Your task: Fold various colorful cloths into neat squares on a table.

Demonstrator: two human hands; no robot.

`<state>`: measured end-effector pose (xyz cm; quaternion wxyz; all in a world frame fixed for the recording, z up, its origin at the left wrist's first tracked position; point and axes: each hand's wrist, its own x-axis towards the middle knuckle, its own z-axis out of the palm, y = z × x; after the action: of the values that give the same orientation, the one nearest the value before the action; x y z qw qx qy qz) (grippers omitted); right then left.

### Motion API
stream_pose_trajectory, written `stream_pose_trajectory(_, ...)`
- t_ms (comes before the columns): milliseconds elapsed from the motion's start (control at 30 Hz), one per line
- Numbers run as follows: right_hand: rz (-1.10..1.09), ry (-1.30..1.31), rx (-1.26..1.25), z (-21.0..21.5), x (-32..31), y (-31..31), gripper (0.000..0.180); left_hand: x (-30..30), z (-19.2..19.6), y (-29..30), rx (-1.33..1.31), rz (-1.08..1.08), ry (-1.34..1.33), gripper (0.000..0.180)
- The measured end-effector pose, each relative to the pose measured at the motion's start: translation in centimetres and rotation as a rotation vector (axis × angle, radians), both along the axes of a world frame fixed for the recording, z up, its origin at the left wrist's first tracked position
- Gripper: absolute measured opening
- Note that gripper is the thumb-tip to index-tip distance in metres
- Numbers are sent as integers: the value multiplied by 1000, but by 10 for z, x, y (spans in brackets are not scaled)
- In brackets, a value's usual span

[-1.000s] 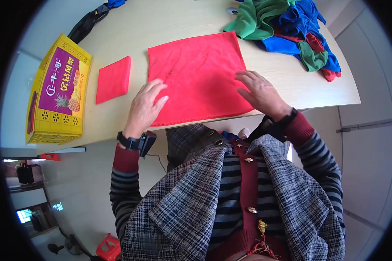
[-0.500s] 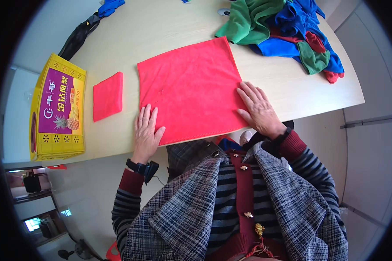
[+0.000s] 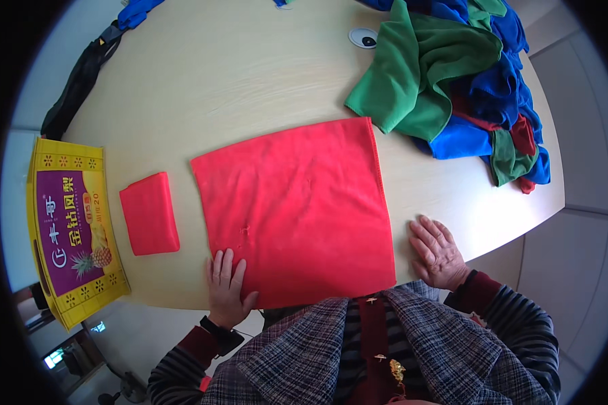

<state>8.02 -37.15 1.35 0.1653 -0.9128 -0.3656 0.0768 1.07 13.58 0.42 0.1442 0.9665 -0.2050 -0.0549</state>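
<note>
A red cloth [image 3: 304, 209] lies spread out on the table in front of me, with small wrinkles and a few marks near its left side. My left hand [image 3: 230, 287] rests on its lower left corner, fingers stretched out. Just off the cloth's right edge, my right hand [image 3: 438, 252] lies on the bare tabletop with its fingers extended, apart from the cloth. Left of the spread cloth sits a folded red cloth [image 3: 150, 214], a compact rectangle.
A heap of green [image 3: 425, 74], blue and dark red cloths covers the far right of the table [image 3: 250, 88]. Beside it is a round black-and-white disc [image 3: 363, 38]. On the left stands a yellow and purple carton [image 3: 66, 229], with a black bag-like object [image 3: 81, 88] beyond it.
My right hand has left the cloth's right edge and now lies on the table beside it. My left hand stays at the lower left corner. The view has shifted toward the table's far side.
</note>
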Motion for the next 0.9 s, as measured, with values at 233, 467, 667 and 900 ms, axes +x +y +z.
stream_pose_trajectory(233, -7, 65, 2, 3, 4, 0, 70, -1, -4, 6, -21, 9, 15, 76)
stream_pose_trajectory(467, 11, 8, -2, -1, -1, 1, 70, -4, 0, -2, -10, 23, -14, 68)
stream_pose_trajectory(667, -19, -124, 19, 8, -6, 9, 59, -7, 7, -11, 0, 43, -103, 65)
stream_pose_trajectory(900, -195, 55, 60, 44, 11, 30, 40, -12, 13, -16, -9, 71, -212, 63)
